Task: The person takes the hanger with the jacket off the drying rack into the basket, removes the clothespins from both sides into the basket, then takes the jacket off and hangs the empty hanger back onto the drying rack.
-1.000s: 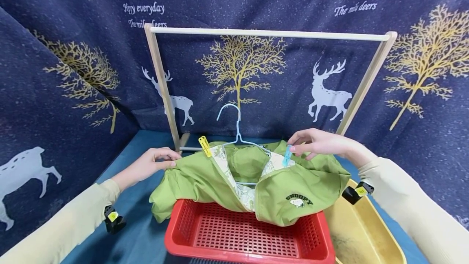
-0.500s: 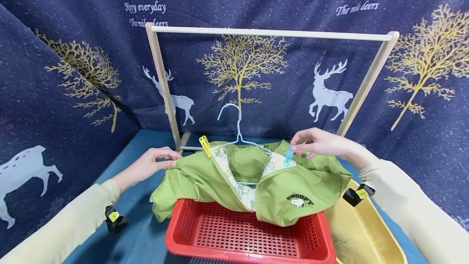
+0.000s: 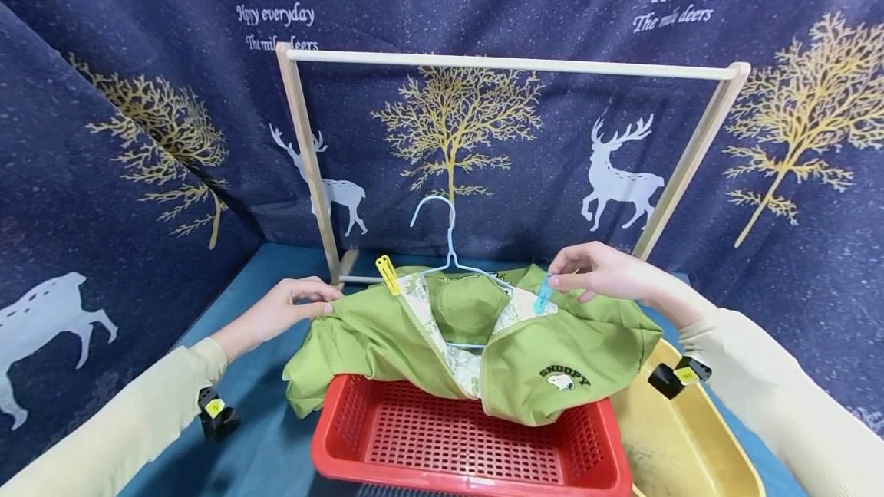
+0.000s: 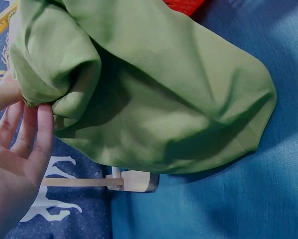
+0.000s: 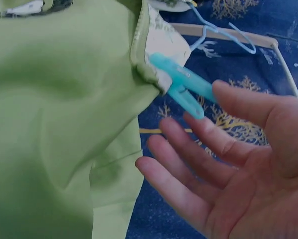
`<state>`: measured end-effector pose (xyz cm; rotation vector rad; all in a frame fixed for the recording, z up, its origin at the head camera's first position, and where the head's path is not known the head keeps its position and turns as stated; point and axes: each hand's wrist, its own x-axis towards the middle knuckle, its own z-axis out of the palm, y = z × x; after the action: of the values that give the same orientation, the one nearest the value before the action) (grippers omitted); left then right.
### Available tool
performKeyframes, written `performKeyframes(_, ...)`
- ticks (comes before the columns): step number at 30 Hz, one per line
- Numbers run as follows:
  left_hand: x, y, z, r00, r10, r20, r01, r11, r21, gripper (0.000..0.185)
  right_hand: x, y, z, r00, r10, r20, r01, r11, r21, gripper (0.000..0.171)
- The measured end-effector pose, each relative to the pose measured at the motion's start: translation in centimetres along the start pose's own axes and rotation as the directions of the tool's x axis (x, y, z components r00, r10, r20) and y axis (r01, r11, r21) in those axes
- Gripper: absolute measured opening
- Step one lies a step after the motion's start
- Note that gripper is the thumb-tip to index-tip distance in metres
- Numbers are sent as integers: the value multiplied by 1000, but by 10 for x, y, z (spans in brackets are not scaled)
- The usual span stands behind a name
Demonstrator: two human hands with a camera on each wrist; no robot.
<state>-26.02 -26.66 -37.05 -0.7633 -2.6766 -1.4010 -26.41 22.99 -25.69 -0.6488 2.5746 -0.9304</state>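
I am looking down at a green jacket (image 3: 483, 336) on a pale blue wire hanger (image 3: 449, 251), draped over the far rim of a red basket (image 3: 476, 443) on a tabletop covered in blue cloth. My left hand (image 3: 279, 311), at nine o'clock from the jacket, pinches a fold of its shoulder between thumb and fingertips; the wrist view shows the fingers (image 4: 37, 134) against bunched fabric. My right hand (image 3: 608, 271), at two o'clock, has its fingers spread and relaxed, the thumb touching a blue clothespin (image 5: 181, 89) clipped to the jacket's zipper edge. A yellow clothespin (image 3: 387, 274) is clipped at eleven o'clock. A wooden rack (image 3: 511, 64) stands behind, and a yellow tub (image 3: 691, 436) sits at four o'clock.
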Motion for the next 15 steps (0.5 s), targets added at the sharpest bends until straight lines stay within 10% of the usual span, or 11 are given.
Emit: performKeyframes(15, 0, 3, 1, 999, -40, 8, 40, 999, 11, 23, -5, -5, 4, 998, -12, -69, 8, 999, -53, 26)
